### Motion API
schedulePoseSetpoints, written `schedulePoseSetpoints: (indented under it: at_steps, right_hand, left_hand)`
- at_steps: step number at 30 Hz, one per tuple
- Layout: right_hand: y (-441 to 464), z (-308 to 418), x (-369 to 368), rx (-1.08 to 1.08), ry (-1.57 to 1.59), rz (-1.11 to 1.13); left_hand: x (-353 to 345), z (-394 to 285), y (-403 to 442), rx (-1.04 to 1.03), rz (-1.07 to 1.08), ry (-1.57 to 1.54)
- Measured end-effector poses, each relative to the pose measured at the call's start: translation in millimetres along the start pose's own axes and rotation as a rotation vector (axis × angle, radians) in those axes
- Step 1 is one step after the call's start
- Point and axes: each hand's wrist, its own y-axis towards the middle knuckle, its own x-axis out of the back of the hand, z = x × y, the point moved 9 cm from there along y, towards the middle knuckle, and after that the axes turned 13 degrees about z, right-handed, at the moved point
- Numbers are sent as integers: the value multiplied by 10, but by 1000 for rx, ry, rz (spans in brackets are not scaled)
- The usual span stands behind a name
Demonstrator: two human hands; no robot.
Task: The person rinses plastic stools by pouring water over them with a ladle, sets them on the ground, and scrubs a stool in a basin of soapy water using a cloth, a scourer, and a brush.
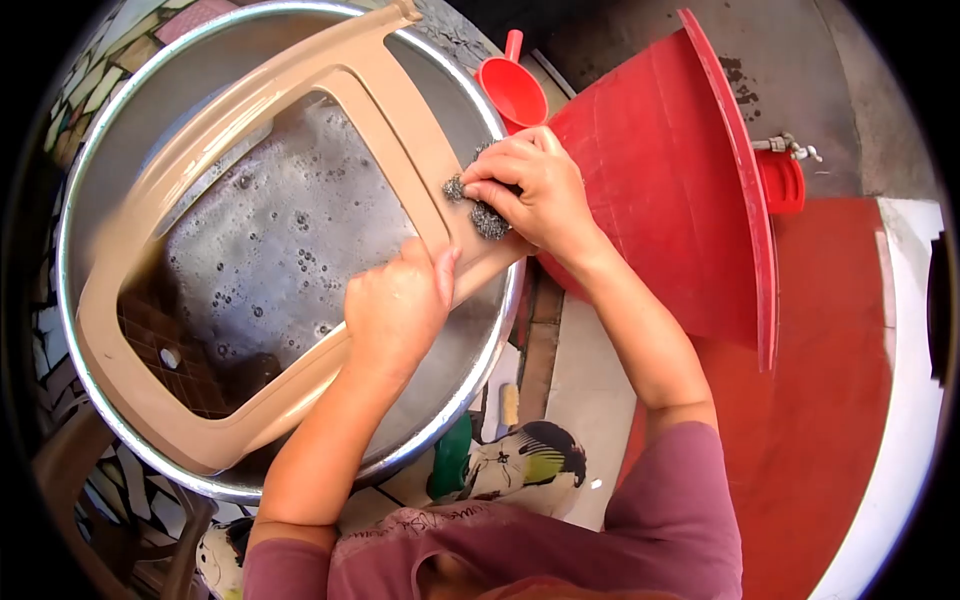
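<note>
A beige plastic frame [395,110], which looks like part of a chair, lies tilted across a wide metal tub [430,395]. Its near right side is gripped by my left hand [395,305], fingers wrapped over the bar and thumb on top. My right hand [535,190] is closed on a grey steel wool scrubber [489,220], pressed against the frame's broad right end. Tufts of the wool stick out between and below the fingers. Through the frame's opening, cloudy water with suds [275,240] shows in the tub.
A big red plastic tub [650,190] lies tipped on its side at the right, with a red dipper [512,92] beside it. Behind its rim are a tap [785,147] and a red container [780,183]. Brown chair-like furniture [75,455] stands lower left.
</note>
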Motion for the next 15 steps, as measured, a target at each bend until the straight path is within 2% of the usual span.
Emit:
schedulePoseSetpoints:
  at_steps: [1,2,5,8,10,13,15]
  right_hand:
    - [-92,-54,-20,-40,81,-16]
    - [54,-85,-33,-23,-24,-52]
    - [533,-185,-24,-2,14,-112]
    - [336,-176,16,-40,29,-79]
    - [-117,-116,-32,-63,135,65]
    - [-24,-149,-43,-88,91,62]
    - [465,-229,-30,-67,58,-12]
  left_hand:
    - [-15,1,-7,14,11,10]
    - [-45,-24,-15,15,29,27]
    - [-110,-92,-55,-24,43,11]
    - [-45,-79,-22,-11,57,1]
    - [-53,-34,-12,-6,32,-51]
    - [-105,-33,-17,8,33,-61]
    - [-66,-70,-34,15,27,-28]
